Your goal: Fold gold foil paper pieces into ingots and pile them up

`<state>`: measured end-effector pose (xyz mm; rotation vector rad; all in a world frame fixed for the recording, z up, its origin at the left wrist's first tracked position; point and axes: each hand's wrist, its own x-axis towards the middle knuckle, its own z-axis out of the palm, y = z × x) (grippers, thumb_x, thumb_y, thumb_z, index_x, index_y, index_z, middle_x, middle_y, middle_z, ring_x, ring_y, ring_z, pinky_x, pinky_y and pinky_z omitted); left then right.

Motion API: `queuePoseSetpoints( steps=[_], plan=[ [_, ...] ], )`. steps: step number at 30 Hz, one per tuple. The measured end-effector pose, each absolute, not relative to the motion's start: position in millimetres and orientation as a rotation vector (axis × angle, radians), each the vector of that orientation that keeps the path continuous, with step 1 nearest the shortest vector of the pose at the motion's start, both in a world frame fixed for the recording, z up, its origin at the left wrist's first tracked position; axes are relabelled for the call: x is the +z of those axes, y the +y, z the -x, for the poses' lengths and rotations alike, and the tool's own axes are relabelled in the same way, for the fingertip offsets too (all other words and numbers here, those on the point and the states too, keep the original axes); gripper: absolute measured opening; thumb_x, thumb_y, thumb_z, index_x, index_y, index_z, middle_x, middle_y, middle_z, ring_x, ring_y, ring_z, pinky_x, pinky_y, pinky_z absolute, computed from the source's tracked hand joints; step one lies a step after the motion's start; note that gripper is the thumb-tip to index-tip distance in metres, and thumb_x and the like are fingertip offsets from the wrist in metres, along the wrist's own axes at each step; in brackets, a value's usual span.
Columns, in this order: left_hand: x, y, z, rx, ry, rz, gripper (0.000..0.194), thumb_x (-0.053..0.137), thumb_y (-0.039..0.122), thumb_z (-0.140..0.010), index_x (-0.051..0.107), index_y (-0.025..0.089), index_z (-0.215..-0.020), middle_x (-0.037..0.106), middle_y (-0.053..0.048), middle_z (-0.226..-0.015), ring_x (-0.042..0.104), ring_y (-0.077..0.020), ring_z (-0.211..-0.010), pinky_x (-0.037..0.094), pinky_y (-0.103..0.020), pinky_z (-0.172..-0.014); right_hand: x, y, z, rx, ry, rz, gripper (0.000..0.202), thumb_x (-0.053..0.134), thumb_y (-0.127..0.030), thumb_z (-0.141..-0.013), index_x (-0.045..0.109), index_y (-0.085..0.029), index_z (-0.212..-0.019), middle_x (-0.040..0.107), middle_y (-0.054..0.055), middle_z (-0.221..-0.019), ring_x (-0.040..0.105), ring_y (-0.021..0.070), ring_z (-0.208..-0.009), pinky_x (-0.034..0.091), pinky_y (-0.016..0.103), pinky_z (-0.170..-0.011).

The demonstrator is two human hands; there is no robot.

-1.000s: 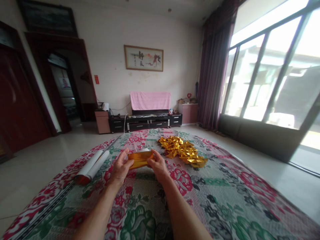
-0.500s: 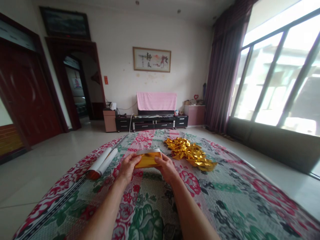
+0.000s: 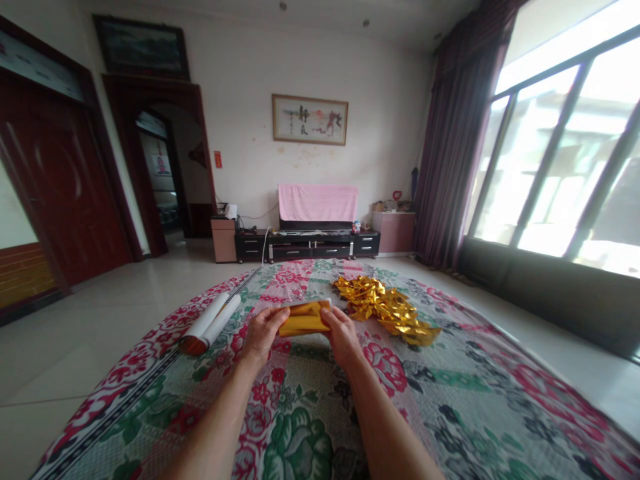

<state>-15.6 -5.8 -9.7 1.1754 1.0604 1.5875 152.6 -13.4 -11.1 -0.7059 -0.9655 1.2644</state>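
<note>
A piece of gold foil paper (image 3: 304,320) is stretched between my two hands above the flowered cloth. My left hand (image 3: 265,333) pinches its left end between thumb and fingers. The right end is pinched the same way by my right hand (image 3: 344,332). Beyond my right hand, a heap of folded gold foil pieces (image 3: 387,307) lies on the cloth. Rolled sheets (image 3: 210,323), white outside with orange-gold showing at the near end, rest on the cloth to the left of my left hand.
The patterned cloth (image 3: 450,413) covers the broad surface before me, its curved edge near the tiled floor (image 3: 90,333). Farther back stand a low black cabinet (image 3: 295,251) and a pink-draped object (image 3: 318,202). A window is at right.
The foil's white upper edge has mostly gone from sight, and its gold face now shows up to the top. The whole view has shifted slightly, moving the scene to the right.
</note>
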Motion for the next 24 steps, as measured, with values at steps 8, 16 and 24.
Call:
queuePoseSetpoints(
  steps=[8, 16, 24],
  plan=[
    [-4.6, -8.5, 14.0, 1.547, 0.993, -1.199, 0.032, 0.07, 0.039, -0.056, 0.064, 0.012, -0.073, 0.059, 0.002, -0.06, 0.049, -0.0083, -0.054, 0.038, -0.019, -0.054, -13.0, -12.3, -153.2, 1.192, -0.994, 0.744, 0.027, 0.064, -0.035, -0.062, 0.067, -0.017, -0.082, 0.058, 0.0, -0.065, 0.051, 0.0127, -0.061, 0.041, 0.024, -0.061],
    [-2.4, -10.8, 13.4, 1.655, 1.059, -1.226, 0.026, 0.067, 0.038, -0.06, 0.065, 0.013, -0.069, 0.055, 0.003, -0.057, 0.044, -0.0069, -0.055, 0.035, -0.017, -0.054, -10.0, -14.2, -152.3, 1.214, -0.924, 0.766, 0.032, 0.068, -0.035, -0.057, 0.066, -0.017, -0.083, 0.052, -0.003, -0.058, 0.044, 0.009, -0.053, 0.037, 0.022, -0.055],
    [-0.4, -13.0, 15.6, 1.66, 1.162, -1.326, 0.028, 0.065, 0.042, -0.062, 0.065, 0.014, -0.066, 0.055, 0.003, -0.054, 0.043, -0.008, -0.053, 0.034, -0.018, -0.052, -7.7, -14.9, -153.1, 1.166, -0.868, 0.804, 0.029, 0.07, -0.038, -0.054, 0.064, -0.015, -0.071, 0.045, -0.005, -0.051, 0.037, 0.0074, -0.048, 0.029, 0.02, -0.048]
  ],
)
